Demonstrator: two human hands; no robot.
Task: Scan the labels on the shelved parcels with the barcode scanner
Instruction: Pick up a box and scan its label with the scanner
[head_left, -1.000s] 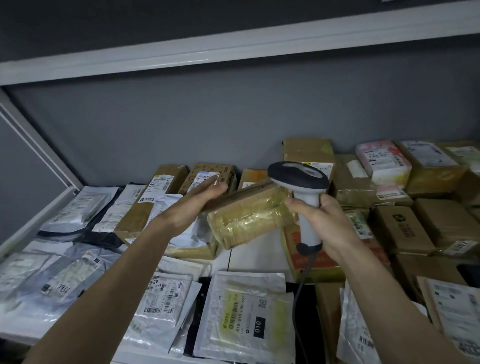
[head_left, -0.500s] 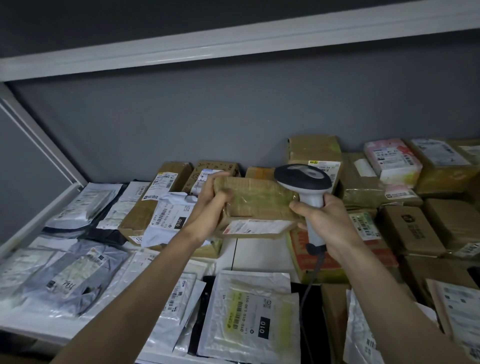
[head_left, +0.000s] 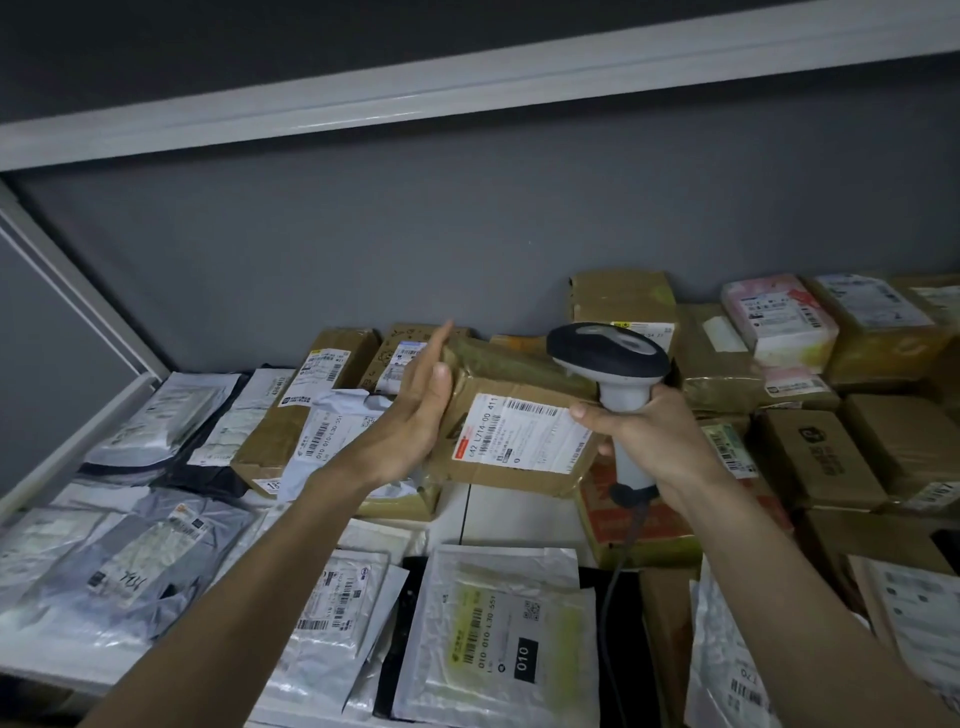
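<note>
The grey-and-black handheld barcode scanner (head_left: 613, 374) hides the taped brown cardboard parcel (head_left: 514, 415)'s right end. The white plastic mailer bag (head_left: 727, 670) runs off the bottom edge, its print blurred.

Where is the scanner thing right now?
In the head view, the barcode scanner is right of centre, held upright by the right hand, its head just right of the cardboard parcel that the left hand steadies.

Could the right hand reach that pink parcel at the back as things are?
Probably not freely: the right hand grips the scanner, though nothing blocks the pink parcel.
</note>
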